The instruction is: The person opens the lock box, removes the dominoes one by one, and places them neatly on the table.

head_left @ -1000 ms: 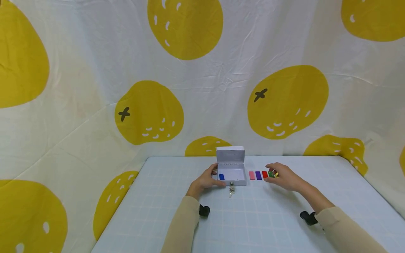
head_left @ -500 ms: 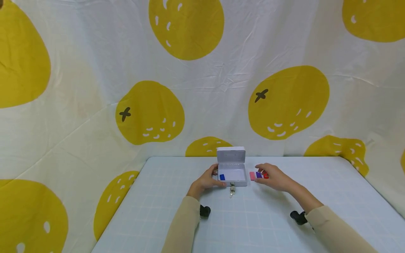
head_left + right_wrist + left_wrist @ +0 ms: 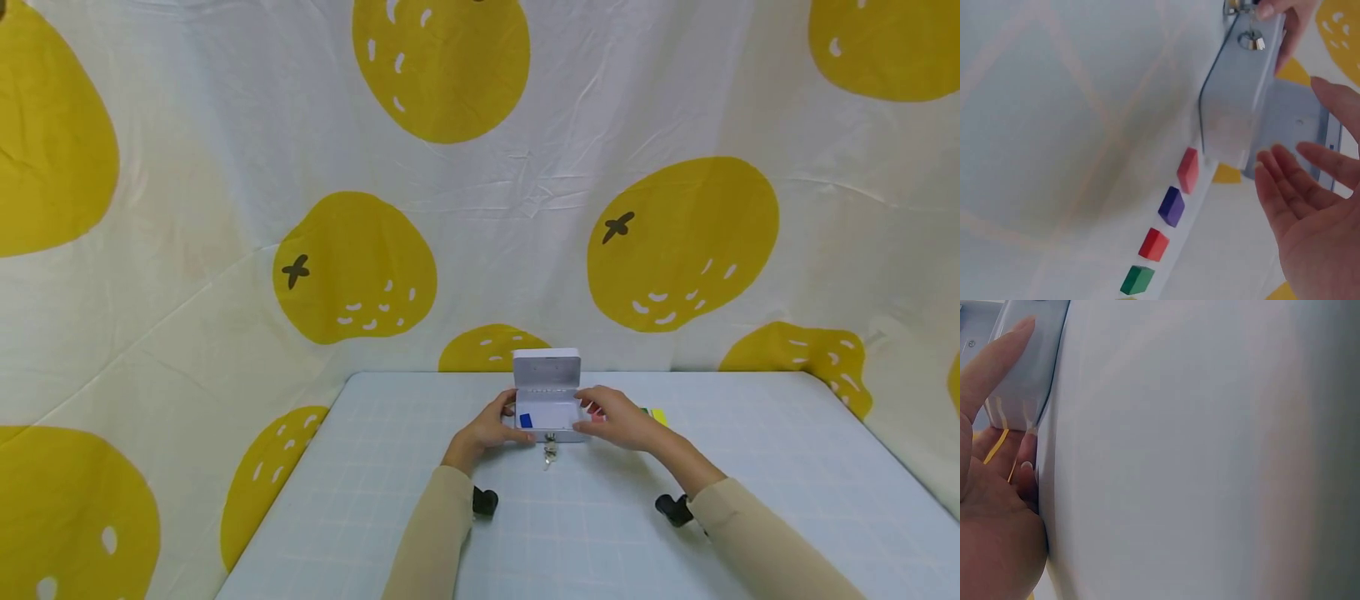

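A small white metal cash box [image 3: 564, 435] stands on the table with its lid [image 3: 547, 371] raised. Inside, at its left, lies a blue block [image 3: 525, 421]. My left hand [image 3: 491, 423] grips the box's front left corner, thumb along the front and fingers at the side. Over the box's right end is my right hand [image 3: 618, 419], fingers loosely bent with nothing between them. Below it the right wrist view shows a row of blocks: pink [image 3: 1189, 170], purple [image 3: 1172, 207], red [image 3: 1154, 244] and green [image 3: 1137, 280]. A yellow block [image 3: 659, 415] ends the row.
Keys [image 3: 551, 452] hang from the lock at the box's front. The table [image 3: 570, 517] wears a pale checked cloth. Behind it hangs a white curtain [image 3: 510, 250] printed with yellow fruit, close to the table's back edge.
My right hand has moved left, from over the green and yellow blocks along the row to the box's right end. My left hand has stayed at the box.
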{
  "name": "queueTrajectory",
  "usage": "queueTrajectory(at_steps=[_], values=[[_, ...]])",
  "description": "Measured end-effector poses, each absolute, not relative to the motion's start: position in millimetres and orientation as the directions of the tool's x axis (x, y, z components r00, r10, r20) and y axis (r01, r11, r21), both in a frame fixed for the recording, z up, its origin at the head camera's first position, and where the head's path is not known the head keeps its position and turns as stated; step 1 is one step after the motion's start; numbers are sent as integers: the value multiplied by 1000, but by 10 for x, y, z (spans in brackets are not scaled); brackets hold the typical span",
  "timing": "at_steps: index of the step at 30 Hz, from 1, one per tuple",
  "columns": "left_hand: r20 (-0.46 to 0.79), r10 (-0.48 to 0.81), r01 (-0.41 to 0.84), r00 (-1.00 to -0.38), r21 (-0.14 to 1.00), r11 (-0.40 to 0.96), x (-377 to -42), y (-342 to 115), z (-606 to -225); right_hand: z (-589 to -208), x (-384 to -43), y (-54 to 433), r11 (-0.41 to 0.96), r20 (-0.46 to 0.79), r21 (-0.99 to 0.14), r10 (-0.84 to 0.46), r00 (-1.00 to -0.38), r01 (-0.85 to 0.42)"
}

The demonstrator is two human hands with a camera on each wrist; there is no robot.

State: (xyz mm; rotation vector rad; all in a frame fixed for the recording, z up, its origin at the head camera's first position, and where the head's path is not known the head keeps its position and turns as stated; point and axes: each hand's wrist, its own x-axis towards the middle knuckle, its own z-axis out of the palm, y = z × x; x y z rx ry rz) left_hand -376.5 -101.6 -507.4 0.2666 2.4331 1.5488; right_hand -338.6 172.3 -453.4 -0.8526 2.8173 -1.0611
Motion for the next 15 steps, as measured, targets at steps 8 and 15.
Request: queueTrajectory(at_steps=[8,15], values=[[-105,289,32,-952,901,432,-3791,-1016,-5093,-4570,-3454,1582,594,162,-636,-521,-838,-492],[-117,276,21,-954,893,449,-3816,-1019,-5110,-4606,-3543,1451,592,161,-632,-530,-832,-500]])
